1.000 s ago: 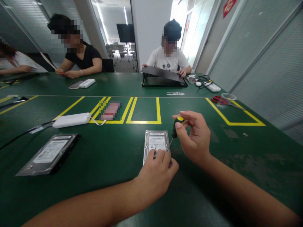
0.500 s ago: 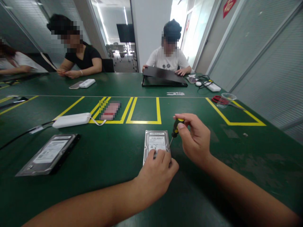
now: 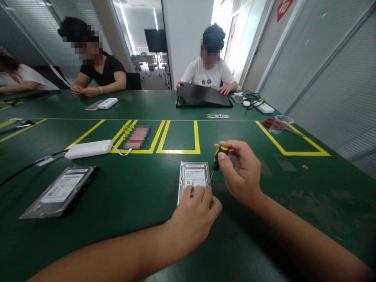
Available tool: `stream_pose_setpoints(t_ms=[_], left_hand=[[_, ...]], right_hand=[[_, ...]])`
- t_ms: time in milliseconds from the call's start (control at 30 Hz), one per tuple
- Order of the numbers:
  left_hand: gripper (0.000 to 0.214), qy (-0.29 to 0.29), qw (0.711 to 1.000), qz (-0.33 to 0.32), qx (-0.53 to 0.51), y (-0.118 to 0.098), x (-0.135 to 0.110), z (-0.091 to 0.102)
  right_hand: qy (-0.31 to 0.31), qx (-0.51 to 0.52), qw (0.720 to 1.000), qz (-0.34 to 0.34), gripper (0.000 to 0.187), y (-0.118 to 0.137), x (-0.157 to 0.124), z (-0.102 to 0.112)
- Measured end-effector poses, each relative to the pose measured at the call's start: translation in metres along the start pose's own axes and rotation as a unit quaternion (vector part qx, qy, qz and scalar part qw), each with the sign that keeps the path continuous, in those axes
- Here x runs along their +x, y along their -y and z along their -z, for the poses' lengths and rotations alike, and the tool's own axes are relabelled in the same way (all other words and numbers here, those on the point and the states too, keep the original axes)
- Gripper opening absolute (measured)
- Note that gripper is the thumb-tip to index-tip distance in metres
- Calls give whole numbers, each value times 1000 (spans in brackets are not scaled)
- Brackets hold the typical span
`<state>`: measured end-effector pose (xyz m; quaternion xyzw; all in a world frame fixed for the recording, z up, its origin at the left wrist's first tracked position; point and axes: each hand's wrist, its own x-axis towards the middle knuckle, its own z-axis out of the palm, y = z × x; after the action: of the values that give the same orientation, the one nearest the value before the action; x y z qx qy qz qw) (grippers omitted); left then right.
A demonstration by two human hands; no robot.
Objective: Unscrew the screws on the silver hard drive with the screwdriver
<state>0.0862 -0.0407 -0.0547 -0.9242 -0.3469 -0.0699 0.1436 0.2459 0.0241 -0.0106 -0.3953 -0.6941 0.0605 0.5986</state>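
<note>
A silver hard drive [image 3: 194,172] with a white label lies on the green table in front of me. My left hand [image 3: 196,213] grips its near end, fingers bent over the top and thumb at the right side, hiding that end. In my right hand [image 3: 242,168] is a small screwdriver [image 3: 218,158] with a black and yellow handle, held between thumb and fingers. Its thin shaft slants down to the drive's right edge, where the tip seems to touch; the exact contact is too small to make out. A second hard drive [image 3: 63,190] lies apart on the left.
A white power strip [image 3: 88,149] with a cable and a pink phone [image 3: 138,138] lie beyond the left drive. Yellow tape [image 3: 179,151] marks the table. Red-handled scissors [image 3: 272,124] and a clear plastic cup [image 3: 281,123] sit at right. Across the table, a person handles a dark panel [image 3: 202,95].
The screwdriver handle has shifted and turned slightly in my right hand. My left hand and the hard drive stay where they were.
</note>
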Motion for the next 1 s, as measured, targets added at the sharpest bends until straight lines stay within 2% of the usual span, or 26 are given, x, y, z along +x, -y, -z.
stream_pose_setpoints(t_ms=[100, 200, 400, 767, 1000], left_hand=[[25, -9, 1000, 4, 6, 0, 0, 0], [25, -15, 1000, 3, 9, 0, 0, 0], [25, -7, 1000, 2, 0, 0, -1, 0], [25, -8, 1000, -1, 6, 0, 0, 0], [24, -10, 1000, 1, 6, 0, 0, -1]], right_hand=[[-1, -12, 1000, 21, 19, 2, 2, 0], [-9, -38, 998, 39, 21, 6, 6, 1], [1, -28, 999, 20, 20, 6, 5, 2], [-10, -50, 998, 39, 18, 8, 7, 2], [-7, -47, 998, 41, 23, 7, 6, 2]])
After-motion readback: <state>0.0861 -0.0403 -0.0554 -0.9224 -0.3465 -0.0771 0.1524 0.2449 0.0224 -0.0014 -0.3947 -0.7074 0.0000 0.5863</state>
